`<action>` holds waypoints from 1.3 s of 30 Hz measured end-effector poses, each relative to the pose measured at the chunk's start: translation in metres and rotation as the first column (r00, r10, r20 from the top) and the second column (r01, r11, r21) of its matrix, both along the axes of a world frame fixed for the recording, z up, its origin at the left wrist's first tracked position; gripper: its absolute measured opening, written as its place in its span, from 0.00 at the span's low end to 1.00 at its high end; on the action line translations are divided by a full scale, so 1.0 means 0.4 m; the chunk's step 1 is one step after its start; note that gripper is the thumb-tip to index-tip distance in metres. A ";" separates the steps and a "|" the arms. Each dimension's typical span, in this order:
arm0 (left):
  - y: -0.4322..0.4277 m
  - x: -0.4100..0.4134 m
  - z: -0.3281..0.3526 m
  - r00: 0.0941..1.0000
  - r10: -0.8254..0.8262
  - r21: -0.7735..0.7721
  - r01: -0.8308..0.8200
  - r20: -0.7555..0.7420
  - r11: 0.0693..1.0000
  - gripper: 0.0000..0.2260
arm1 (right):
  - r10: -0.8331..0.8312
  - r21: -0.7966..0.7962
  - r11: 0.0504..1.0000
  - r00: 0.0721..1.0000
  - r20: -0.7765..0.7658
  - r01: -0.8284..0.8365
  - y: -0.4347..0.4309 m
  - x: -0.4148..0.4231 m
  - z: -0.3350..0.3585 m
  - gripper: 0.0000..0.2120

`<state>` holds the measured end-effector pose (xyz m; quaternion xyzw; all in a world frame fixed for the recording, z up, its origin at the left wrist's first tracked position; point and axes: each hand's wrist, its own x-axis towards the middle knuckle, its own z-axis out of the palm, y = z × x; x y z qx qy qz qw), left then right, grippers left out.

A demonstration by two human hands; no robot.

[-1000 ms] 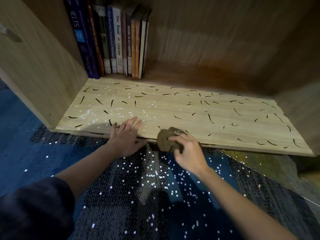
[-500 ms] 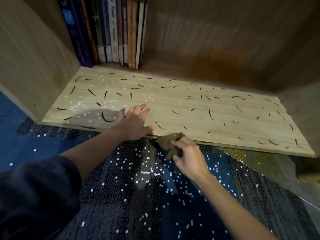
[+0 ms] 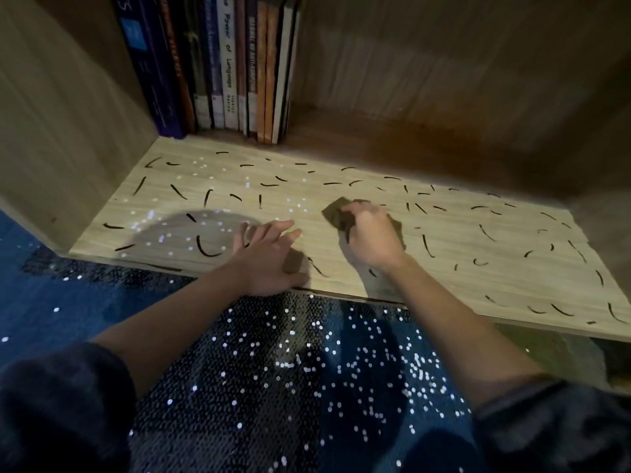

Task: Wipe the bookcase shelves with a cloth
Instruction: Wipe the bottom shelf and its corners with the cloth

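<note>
Two hands work on the bookcase's bottom shelf (image 3: 461,268). Right hand (image 3: 372,238) grips a bunched brown cloth (image 3: 336,213) mid-shelf, likely scrubbing dark marks (image 3: 426,245). Left hand (image 3: 269,256) lies flat, fingers spread, seemingly for support, near the front edge.

Left hand (image 3: 269,257), right hand (image 3: 372,240): both bare. Left forearm (image 3: 177,322) and right forearm (image 3: 454,322) uncovered from wrist up to sleeve edge.

Dark navy, soft fuzzy-looking left sleeve (image 3: 58,404): thick, rounded bunch at its end, lower left corner of view.

Dark navy right sleeve (image 3: 553,428): same dull cloth, narrow banded cuff edge across arm, lower right corner.

Both sleeves plain, unmarked. Weave not readable, blurred at margins. Right hand motion-blurred, finger detail lost.
</note>
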<state>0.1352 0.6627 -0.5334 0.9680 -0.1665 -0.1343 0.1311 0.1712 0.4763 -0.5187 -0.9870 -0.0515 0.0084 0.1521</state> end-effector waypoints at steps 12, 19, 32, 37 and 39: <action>0.144 -0.075 -0.006 0.975 0.221 -0.019 -0.221 0.011 0.975 0.39 | 0.102 0.130 0.985 0.991 0.090 -0.113 0.098 -0.037 0.046 0.23; 0.163 -0.114 -0.018 0.962 0.264 -0.002 -0.265 0.062 0.964 0.29 | 0.377 0.064 0.925 0.926 -0.027 -0.374 0.161 -0.198 0.010 0.26; 0.149 -0.210 -0.069 0.940 0.284 -0.008 -0.288 0.186 0.958 0.29 | 0.258 0.318 0.902 0.955 0.146 -0.292 0.144 -0.374 -0.054 0.24; 0.170 -0.226 -0.069 0.931 0.310 0.001 -0.316 0.192 0.949 0.29 | 0.186 0.306 0.916 0.951 0.247 -0.259 0.177 -0.344 -0.076 0.24; 0.170 -0.231 -0.068 0.933 0.300 0.018 -0.310 0.199 0.951 0.29 | 0.202 0.267 0.928 0.954 0.221 -0.258 0.174 -0.356 -0.100 0.24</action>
